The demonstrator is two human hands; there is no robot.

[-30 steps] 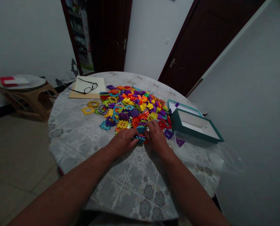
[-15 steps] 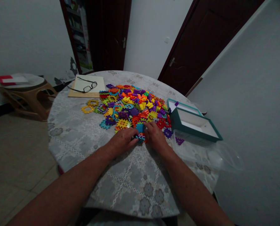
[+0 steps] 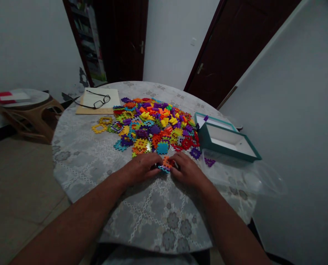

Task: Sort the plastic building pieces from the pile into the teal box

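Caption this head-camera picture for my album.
Left hand and right hand pinch joined plastic tiles on a round table, beside a colourful tile pile and an open teal box.

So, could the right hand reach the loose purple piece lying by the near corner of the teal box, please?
Probably yes: the purple piece lies just beside the right hand, with nothing standing between them. That hand and the left hand grip the joined pieces, so it would have to let go.

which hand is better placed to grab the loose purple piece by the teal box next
Right, likely. The purple piece lies just right of the right hand, near the teal box. The left hand sits beyond the joined pieces both hands pinch.
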